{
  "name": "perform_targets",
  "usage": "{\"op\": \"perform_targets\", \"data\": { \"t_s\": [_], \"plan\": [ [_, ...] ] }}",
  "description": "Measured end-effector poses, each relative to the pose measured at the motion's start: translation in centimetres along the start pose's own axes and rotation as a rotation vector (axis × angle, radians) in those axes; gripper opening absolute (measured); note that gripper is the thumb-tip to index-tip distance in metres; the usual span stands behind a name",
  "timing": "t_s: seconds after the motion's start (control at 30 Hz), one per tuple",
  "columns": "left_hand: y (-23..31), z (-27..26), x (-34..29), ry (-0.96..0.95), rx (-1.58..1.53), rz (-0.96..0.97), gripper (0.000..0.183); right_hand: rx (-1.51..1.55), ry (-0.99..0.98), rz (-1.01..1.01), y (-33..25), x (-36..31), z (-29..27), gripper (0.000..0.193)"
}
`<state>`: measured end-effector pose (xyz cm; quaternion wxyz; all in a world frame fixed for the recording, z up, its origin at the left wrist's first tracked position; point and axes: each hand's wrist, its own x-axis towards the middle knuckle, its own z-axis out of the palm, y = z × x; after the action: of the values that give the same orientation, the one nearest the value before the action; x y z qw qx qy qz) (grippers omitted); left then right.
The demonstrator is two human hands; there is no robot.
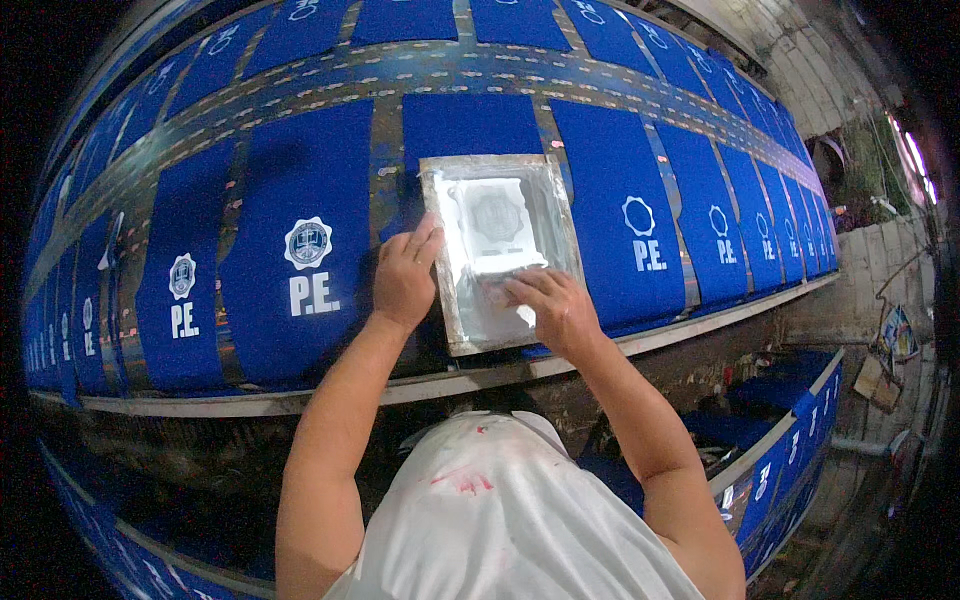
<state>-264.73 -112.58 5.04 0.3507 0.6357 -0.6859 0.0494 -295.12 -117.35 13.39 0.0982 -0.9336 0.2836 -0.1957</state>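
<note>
A screen-printing frame point(449, 325) lies on a blue fabric panel point(470, 122) right in front of me. Its mesh carries a round, wavy-edged emblem point(497, 215), and white ink point(510, 263) is spread around and below it. My left hand point(405, 275) grips the frame's left edge, fingers along the rim. Inside the frame, my right hand point(558, 308) is closed on a squeegee point(495, 291), mostly covered by the fingers, just below a thick band of ink. The fabric under the frame is hidden.
Panels to the left point(305, 200) bear a filled white emblem above lettering; those to the right point(625, 180) have only a wavy outline above lettering. Another row of blue panels point(405, 20) lies beyond. A pale ledge point(640, 345) edges the table; a second panel-covered table point(790, 470) stands behind me.
</note>
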Motion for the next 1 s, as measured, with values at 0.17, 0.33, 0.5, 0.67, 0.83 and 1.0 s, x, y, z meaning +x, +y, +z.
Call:
{"op": "perform_targets", "data": {
  "t_s": [0.17, 0.33, 0.5, 0.67, 0.83, 1.0],
  "plan": [
    [0.0, 0.0, -0.1, -0.006, 0.032, 0.000, 0.042, 0.003, 0.017, -0.025, 3.9, 5.9, 1.2, 0.047],
    [0.0, 0.1, 0.0, 0.000, 0.043, -0.003, 0.041, -0.004, 0.006, -0.057, 6.8, 11.1, 1.1, 0.049],
    [0.2, -0.1, 0.1, -0.006, 0.063, -0.005, 0.040, 0.005, -0.151, 0.042, 8.3, 15.3, -0.1, 0.054],
    [0.4, -0.3, 0.2, 0.020, 0.066, 0.005, 0.039, -0.019, -0.118, 0.010, 9.2, 17.7, -0.5, 0.052],
    [0.4, -0.3, 0.2, -0.010, 0.077, -0.018, 0.038, 0.080, -0.333, -0.015, 10.6, 19.1, -1.3, 0.051],
    [0.5, -0.5, 0.3, -0.049, 0.108, -0.020, 0.039, 0.129, -0.434, -0.101, 9.2, 15.9, -2.3, 0.048]
  ]
}}
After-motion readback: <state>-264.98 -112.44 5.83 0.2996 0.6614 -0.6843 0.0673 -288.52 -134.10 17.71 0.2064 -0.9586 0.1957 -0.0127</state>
